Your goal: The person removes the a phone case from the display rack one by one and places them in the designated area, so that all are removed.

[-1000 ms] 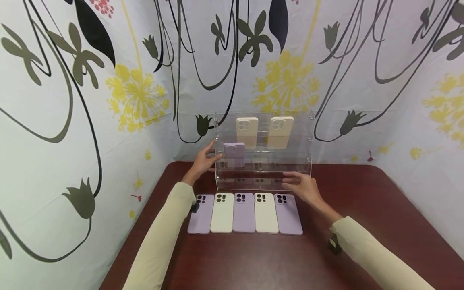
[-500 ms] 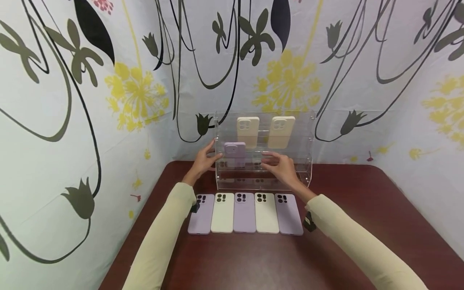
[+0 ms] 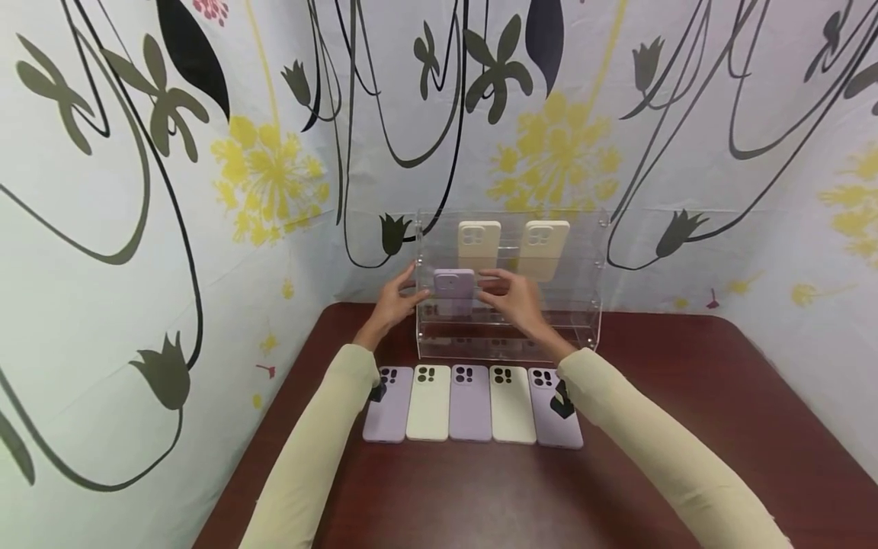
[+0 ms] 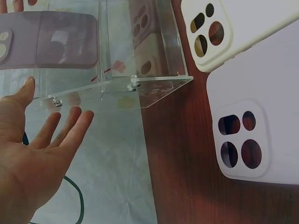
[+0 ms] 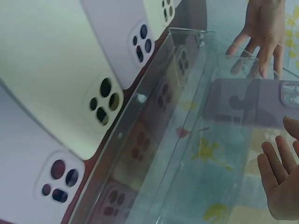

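A lilac phone case (image 3: 454,282) leans upright on a middle tier, toward the left end, of a clear acrylic stand (image 3: 449,357). At the stand's left end is my left hand (image 3: 392,308), thumb in front and fingers extended along the side panel; contact is hard to tell. My right hand (image 3: 517,302) is just right of the lilac case, fingers pointing at its edge and holding nothing. In the right wrist view, this right hand (image 5: 282,184) has its fingers spread near the case's camera end (image 5: 290,93). Whether it touches the case, I cannot tell.
Two cream phone cases (image 3: 479,240) stand on a higher tier. Before the stand, several cases lie in a row on the dark red table (image 3: 466,488), lilac (image 3: 470,404) alternating with cream (image 3: 513,408). A floral cloth (image 3: 384,175) hangs behind and at both sides.
My right hand has moved left and up from the stand's lower right to beside the lilac case. The left hand stays at the stand's left end. The phone cases keep their places.
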{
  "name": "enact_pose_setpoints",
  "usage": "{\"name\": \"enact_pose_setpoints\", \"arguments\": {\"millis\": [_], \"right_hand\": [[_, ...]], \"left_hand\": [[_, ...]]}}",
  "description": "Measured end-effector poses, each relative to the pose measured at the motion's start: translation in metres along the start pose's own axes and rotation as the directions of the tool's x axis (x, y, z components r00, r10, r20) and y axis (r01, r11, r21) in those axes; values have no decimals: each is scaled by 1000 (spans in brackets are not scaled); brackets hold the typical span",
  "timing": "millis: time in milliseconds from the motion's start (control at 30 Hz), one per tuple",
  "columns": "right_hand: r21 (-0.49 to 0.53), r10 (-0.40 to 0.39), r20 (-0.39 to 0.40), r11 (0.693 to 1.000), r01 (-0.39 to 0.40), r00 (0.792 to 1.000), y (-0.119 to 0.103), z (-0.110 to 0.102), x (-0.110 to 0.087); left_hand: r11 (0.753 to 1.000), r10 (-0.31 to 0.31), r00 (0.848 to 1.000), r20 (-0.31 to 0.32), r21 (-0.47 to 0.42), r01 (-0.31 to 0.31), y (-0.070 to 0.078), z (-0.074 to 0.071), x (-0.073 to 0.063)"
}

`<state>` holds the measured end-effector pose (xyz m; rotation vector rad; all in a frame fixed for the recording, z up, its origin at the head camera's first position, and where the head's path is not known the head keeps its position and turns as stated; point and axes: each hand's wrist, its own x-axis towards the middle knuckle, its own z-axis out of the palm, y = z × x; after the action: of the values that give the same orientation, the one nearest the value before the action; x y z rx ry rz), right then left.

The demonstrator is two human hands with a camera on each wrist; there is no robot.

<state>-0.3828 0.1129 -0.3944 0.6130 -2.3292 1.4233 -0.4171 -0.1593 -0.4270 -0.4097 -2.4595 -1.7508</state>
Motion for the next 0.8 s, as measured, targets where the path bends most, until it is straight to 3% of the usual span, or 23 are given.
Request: {"name": "enact_pose_setpoints", "arguments": {"millis": [167, 333, 600, 800], "right_hand": [[51, 6, 6, 999, -6, 1000, -7, 10, 7], [48, 15, -22, 999, -14, 1000, -7, 14, 11], [15, -32, -49, 999, 33, 998, -8, 20, 15], [-11, -26, -48, 1000, 26, 999, -8, 18, 14]], "left_hand": [[999, 3, 1000, -15, -32, -3, 1, 1, -3], [995, -26, 1000, 14, -101, 27, 7, 3, -4], [994, -24, 1000, -4, -106, 23, 2, 4, -3], [995, -20, 1000, -8, -96, 19, 1, 5, -3]]}}
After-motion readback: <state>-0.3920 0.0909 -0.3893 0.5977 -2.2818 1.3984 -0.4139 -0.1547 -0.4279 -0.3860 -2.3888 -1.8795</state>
